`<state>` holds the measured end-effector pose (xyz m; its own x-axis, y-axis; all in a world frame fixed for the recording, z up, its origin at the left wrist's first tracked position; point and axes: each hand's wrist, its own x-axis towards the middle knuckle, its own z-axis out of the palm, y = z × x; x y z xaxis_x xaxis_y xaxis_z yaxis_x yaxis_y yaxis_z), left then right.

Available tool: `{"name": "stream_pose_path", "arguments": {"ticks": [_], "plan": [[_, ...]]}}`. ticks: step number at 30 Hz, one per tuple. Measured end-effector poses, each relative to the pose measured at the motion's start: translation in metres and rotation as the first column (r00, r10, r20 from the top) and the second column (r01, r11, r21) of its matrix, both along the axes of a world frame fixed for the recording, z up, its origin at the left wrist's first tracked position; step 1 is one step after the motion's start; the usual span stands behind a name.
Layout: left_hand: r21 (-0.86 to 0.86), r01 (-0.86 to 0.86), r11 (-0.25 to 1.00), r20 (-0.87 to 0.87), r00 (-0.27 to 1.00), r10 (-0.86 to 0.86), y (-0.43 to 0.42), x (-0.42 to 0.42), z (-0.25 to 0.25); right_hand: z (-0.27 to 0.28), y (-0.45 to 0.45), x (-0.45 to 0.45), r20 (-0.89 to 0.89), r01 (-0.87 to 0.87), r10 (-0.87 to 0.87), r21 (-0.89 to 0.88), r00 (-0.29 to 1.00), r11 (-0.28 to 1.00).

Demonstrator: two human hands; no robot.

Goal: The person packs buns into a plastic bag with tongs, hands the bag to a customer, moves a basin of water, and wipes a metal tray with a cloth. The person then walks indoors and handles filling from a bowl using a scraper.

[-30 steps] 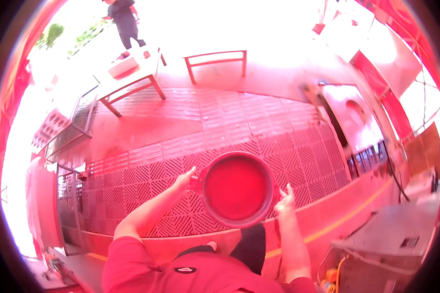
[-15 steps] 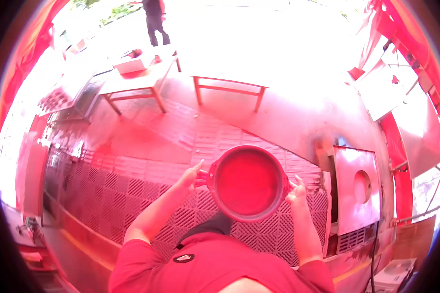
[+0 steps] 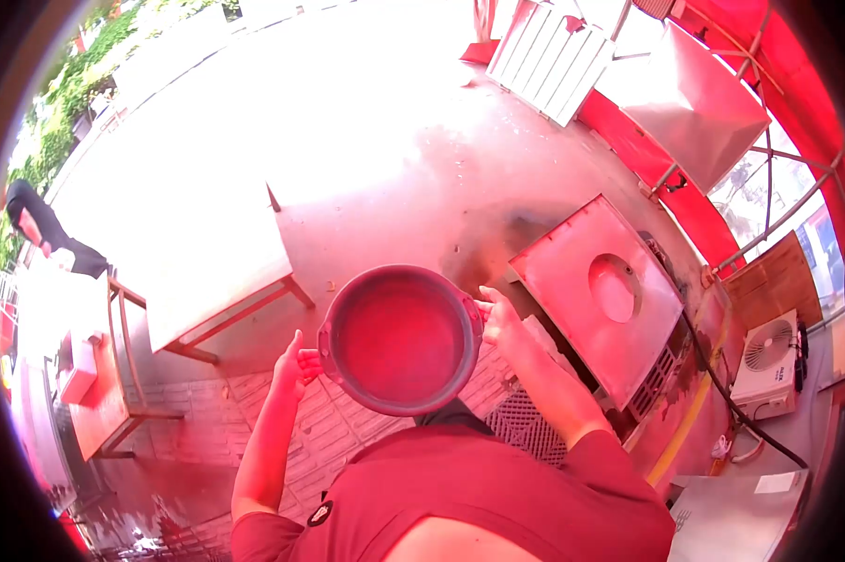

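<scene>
A round, deep basin [image 3: 399, 339] with two side handles is held out in front of my body at about waist height. Its inside looks dark red under the red light, and I cannot make out any contents. My left hand [image 3: 296, 365] grips the handle on its left side, thumb pointing up. On the opposite side my right hand [image 3: 499, 317] has hold of the other handle. The basin hangs above the tiled floor, touching nothing but my hands.
A metal unit with a round opening [image 3: 572, 272] stands ahead on the right. Tables [image 3: 198, 323] stand to the left, one bearing a box [image 3: 78, 370]. Another person [image 3: 52, 234] is at the far left. An outdoor fan unit [image 3: 767, 361] and a black hose [image 3: 722, 398] lie right.
The view has swung to the right, bringing the metal unit nearer the centre and shifting the tables and other person left. Both hands still hold the basin.
</scene>
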<state>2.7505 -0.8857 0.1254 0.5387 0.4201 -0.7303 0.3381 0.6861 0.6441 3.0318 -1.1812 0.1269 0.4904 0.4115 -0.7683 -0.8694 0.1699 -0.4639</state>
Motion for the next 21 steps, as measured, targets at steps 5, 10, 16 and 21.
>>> {"name": "stream_pose_path", "arguments": {"ticks": [5,10,16,21], "plan": [[0.037,0.021,0.999,-0.075,0.997,-0.019,0.086,0.177,0.015,-0.010,0.102,0.198,0.019,0.011,-0.012,0.019,1.000,1.000],[-0.024,0.000,1.000,0.031,1.000,0.001,0.199,0.378,0.017,-0.011,0.215,0.407,0.096,0.036,-0.025,-0.117,0.995,0.992],[-0.012,0.065,0.998,0.037,0.997,-0.065,0.320,0.605,0.002,-0.004,0.320,0.599,0.067,0.123,-0.116,-0.113,0.991,0.986],[0.031,0.156,0.987,-0.080,0.985,-0.153,0.440,0.817,0.001,-0.013,0.412,0.786,0.097,0.180,-0.174,-0.063,0.980,0.982]]}}
